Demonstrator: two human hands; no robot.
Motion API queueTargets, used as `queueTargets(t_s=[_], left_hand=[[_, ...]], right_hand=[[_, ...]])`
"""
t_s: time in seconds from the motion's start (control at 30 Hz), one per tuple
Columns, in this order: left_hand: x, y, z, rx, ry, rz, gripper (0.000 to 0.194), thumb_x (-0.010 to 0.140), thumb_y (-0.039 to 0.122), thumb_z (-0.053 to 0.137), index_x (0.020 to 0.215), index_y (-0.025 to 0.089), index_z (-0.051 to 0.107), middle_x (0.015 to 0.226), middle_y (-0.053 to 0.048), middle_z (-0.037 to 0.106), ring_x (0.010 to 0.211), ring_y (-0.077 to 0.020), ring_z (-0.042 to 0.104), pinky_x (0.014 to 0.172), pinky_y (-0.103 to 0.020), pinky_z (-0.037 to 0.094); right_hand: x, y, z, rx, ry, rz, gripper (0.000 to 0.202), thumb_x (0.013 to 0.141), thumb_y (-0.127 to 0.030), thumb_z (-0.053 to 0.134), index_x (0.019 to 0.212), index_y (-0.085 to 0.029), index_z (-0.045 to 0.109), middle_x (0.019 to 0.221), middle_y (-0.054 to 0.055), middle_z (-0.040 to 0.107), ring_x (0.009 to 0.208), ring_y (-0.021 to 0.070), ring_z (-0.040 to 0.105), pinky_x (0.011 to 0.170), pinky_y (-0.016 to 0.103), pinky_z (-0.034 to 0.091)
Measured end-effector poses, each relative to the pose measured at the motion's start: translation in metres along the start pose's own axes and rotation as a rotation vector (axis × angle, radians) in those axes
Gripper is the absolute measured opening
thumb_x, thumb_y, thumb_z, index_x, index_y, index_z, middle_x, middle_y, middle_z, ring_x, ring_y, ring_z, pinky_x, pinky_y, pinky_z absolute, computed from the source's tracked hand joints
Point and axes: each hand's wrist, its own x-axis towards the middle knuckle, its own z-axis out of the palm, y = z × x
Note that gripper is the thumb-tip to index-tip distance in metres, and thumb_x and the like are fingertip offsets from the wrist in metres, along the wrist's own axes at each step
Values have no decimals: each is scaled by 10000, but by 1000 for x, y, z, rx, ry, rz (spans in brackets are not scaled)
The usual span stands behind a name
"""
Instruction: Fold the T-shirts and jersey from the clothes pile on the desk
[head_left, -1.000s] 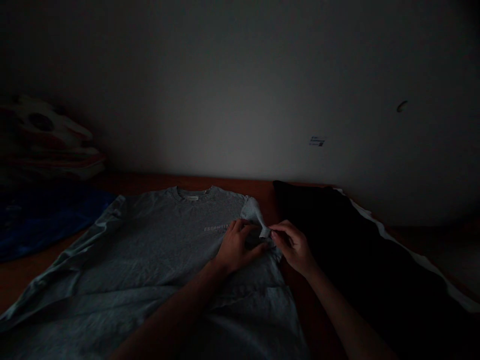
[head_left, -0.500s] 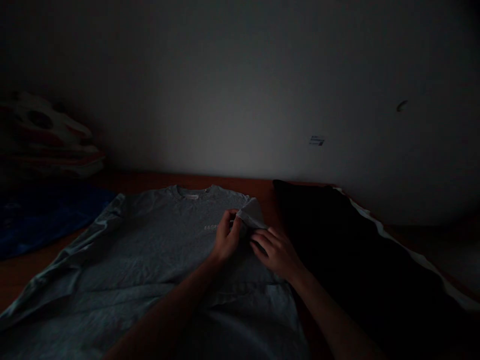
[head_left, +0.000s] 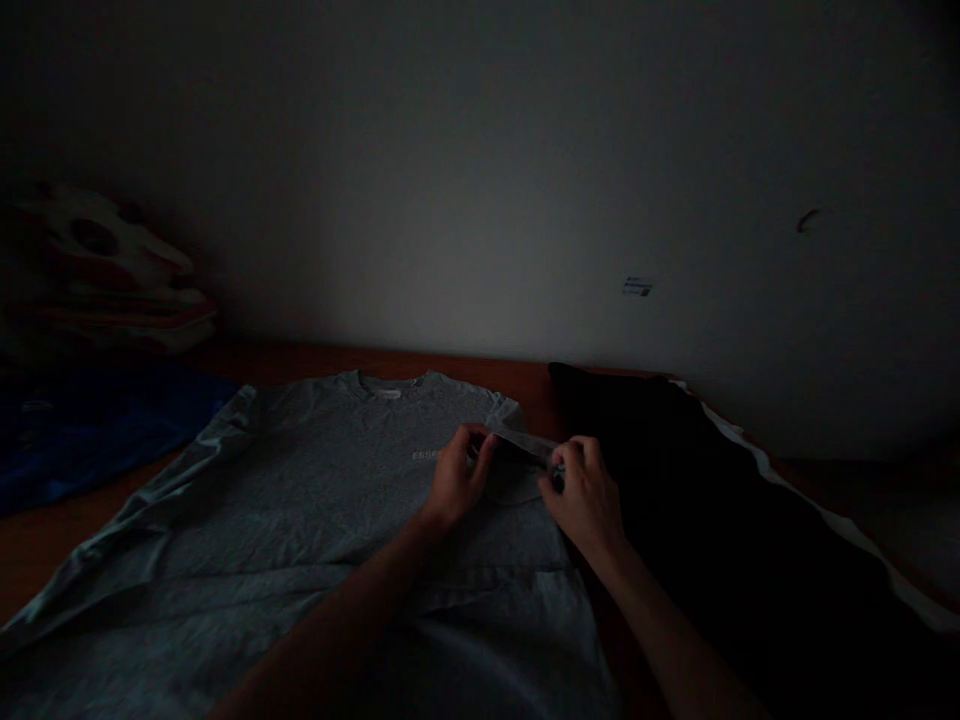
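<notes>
A grey shirt (head_left: pixel 322 500) lies spread out with its neckline toward the wall and small lettering on the chest. Its sleeve (head_left: pixel 517 437) on the right is lifted and stretched between my two hands. My left hand (head_left: pixel 459 475) pinches the sleeve's edge near the chest lettering and covers part of the letters. Farther right, my right hand (head_left: pixel 585 490) grips the other end of the sleeve with curled fingers. A dark gap shows below the raised fabric.
Black cloth (head_left: pixel 720 530) with a white edge lies to the right on the brown wooden surface (head_left: pixel 300 357). Blue fabric (head_left: pixel 112 420) and a white and red plush-like object (head_left: pixel 112 270) are at the left. A pale wall (head_left: pixel 450 200) stands behind.
My right hand has moved right and closed on the sleeve fabric, pulling it out to the right. My left hand keeps its hold, shifted slightly right.
</notes>
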Motion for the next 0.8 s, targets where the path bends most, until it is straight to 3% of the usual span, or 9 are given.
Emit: queueTargets(t_s=[0.07, 0.23, 0.5, 0.57, 0.63, 0.73, 0.8], left_hand=[[-1, -4, 0, 99, -72, 21, 115, 929, 279, 554, 1025, 217, 567, 918, -29, 677, 808, -161, 628, 774, -305, 517], [-1, -14, 1, 295, -204, 14, 439, 675, 70, 673, 1071, 229, 569, 1106, -57, 634, 1031, -222, 630, 916, -363, 537], [5, -19, 5, 276, -131, -93, 328, 727, 79, 638, 1032, 195, 612, 1063, -60, 617, 942, -200, 657, 884, -357, 562], [15, -14, 9, 254, -117, -134, 267, 768, 103, 630, 1023, 184, 625, 1067, -68, 631, 904, -184, 671, 866, -346, 568], [31, -5, 16, 253, -123, -155, 229, 793, 114, 623, 1012, 181, 640, 1083, -74, 646, 879, -173, 684, 856, -338, 574], [65, 18, 29, 286, -198, -102, 237, 795, 91, 610, 1005, 180, 671, 1095, -80, 682, 887, -172, 701, 863, -327, 579], [88, 36, 39, 303, -259, -57, 252, 788, 70, 601, 994, 182, 694, 1062, -69, 719, 914, -175, 710, 878, -309, 575]], right_hand=[[-1, 2, 0, 2, -57, 87, 222, 767, -110, 589, 942, -216, 504, 1047, 76, 492, 895, 216, 578, 713, 315, 487], [-4, 5, 4, -73, -143, 161, 215, 850, -285, 633, 950, -224, 452, 987, 53, 498, 832, 220, 589, 606, 292, 439], [-3, -5, -2, -111, -217, 67, 363, 836, -472, 701, 1004, -216, 506, 1031, 81, 580, 940, 270, 621, 731, 344, 481], [0, -9, -6, -149, -224, 76, 376, 853, -500, 675, 1027, -202, 526, 1054, 109, 597, 973, 292, 619, 778, 375, 484], [5, -9, -10, -182, -249, 120, 296, 885, -411, 638, 1057, -192, 537, 1080, 130, 610, 1000, 297, 623, 798, 379, 481], [14, -4, -16, -161, -319, 240, 293, 867, -256, 610, 1138, -178, 531, 1153, 153, 618, 1053, 300, 634, 800, 370, 485], [19, 0, -18, -72, -358, 341, 365, 871, -268, 595, 1209, -161, 507, 1211, 170, 615, 1092, 304, 644, 814, 375, 494]])
